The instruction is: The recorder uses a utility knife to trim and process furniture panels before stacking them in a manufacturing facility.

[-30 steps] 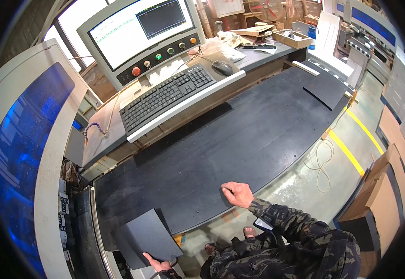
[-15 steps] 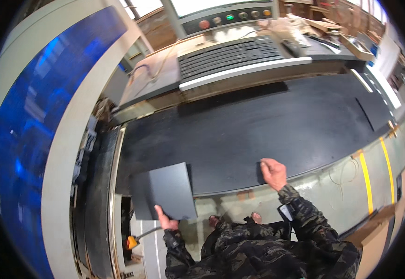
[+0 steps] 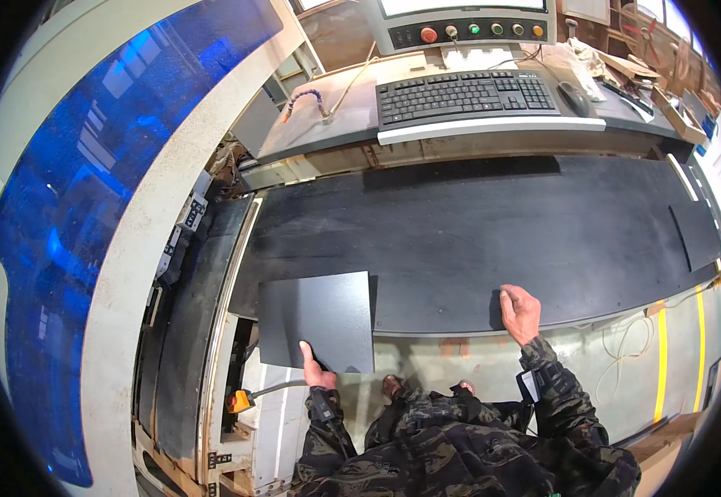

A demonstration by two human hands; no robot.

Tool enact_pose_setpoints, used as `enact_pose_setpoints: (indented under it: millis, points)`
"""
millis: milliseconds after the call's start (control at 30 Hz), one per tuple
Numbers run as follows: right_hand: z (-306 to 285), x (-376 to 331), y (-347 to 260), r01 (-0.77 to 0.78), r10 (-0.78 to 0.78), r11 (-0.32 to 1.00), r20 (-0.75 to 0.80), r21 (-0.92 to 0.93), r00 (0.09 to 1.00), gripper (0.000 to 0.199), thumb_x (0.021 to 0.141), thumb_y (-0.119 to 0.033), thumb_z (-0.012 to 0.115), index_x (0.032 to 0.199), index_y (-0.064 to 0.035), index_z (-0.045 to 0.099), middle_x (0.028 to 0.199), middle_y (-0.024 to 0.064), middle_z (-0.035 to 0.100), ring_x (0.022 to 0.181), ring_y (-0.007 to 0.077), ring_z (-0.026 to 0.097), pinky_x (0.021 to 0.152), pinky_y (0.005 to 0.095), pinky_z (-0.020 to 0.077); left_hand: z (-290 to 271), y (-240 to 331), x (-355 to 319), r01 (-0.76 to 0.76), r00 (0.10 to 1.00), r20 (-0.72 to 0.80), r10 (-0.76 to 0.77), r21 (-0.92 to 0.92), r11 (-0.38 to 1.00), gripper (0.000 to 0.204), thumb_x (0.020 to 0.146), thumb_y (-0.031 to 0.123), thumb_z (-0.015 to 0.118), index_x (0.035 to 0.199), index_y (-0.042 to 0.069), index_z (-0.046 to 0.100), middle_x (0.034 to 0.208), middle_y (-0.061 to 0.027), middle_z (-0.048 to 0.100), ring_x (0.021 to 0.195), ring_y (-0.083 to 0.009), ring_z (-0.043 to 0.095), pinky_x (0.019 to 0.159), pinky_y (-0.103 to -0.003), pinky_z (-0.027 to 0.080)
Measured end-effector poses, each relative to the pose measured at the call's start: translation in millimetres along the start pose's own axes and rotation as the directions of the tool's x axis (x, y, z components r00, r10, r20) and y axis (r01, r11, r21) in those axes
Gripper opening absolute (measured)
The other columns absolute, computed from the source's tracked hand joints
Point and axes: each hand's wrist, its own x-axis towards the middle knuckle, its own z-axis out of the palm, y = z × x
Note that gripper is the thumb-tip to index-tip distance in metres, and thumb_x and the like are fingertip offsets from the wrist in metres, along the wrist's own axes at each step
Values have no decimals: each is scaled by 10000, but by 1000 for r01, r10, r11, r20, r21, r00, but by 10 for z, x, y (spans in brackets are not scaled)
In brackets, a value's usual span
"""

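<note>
My left hand (image 3: 317, 370) grips a flat, dark grey rectangular panel (image 3: 327, 311) by its near edge. Its thumb lies on top, while the other fingers are hidden beneath. The panel's far part overlaps the near left corner of a long black worktop (image 3: 460, 240). Farther right, my right hand (image 3: 521, 313) is by the worktop's front edge with its fingers curled in, and nothing shows in it. Whether that hand touches the surface I cannot tell.
Behind the worktop, a shelf carries a black keyboard (image 3: 464, 95) and a mouse (image 3: 574, 99), below a button panel (image 3: 485, 31). A machine with a curved blue window (image 3: 87, 207) stands at left. Near my left arm is a yellow-orange switch (image 3: 240, 402) on a cable.
The head view has shifted, so the whole scene sits farther right and the shelf shows lower. My left hand still holds the panel; my right hand remains curled near the front edge.
</note>
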Motion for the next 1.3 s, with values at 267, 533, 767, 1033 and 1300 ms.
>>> enact_pose_setpoints:
  millis: [267,533,767,1033,1300]
  points:
    - [-17,15,7,-4,4,1000,16,-12,1000,153,892,-128,616,961,-18,696,924,167,706,835,331,695,738,360,549,4,-20,33,6,1000,14,-6,-31,1000,611,911,479,661,1310,29,553,1341,-83,580,1182,-270,565,1025,-425,452]
    - [-3,21,8,17,-17,1000,-2,-8,1000,128,883,-112,620,947,-23,687,895,165,699,813,333,690,717,364,544,-11,-26,50,4,999,-37,-4,-23,1000,616,907,475,668,1310,24,552,1327,-76,589,1171,-260,566,1023,-415,450]
    - [-15,37,-31,17,-18,1000,-3,-11,1000,121,883,-106,611,937,-24,681,877,161,695,808,337,687,719,363,546,-57,-9,-22,27,999,46,-25,-48,999,553,944,453,621,1333,66,547,1335,-69,589,1179,-263,564,1034,-432,442]
    - [-25,18,-13,4,-4,1000,23,3,1000,137,890,-120,599,928,-22,687,905,163,699,826,338,687,734,367,545,-286,124,-155,109,982,169,-86,-131,985,393,995,262,564,1315,36,543,1338,-83,582,1220,-268,545,1075,-450,416]
    - [-213,194,52,-192,161,980,348,54,923,221,881,-182,601,964,1,692,935,180,704,870,345,683,791,378,537,-279,307,-535,66,990,126,-61,-37,997,238,948,148,631,1156,33,631,1141,-77,679,1060,-234,647,959,-389,505]
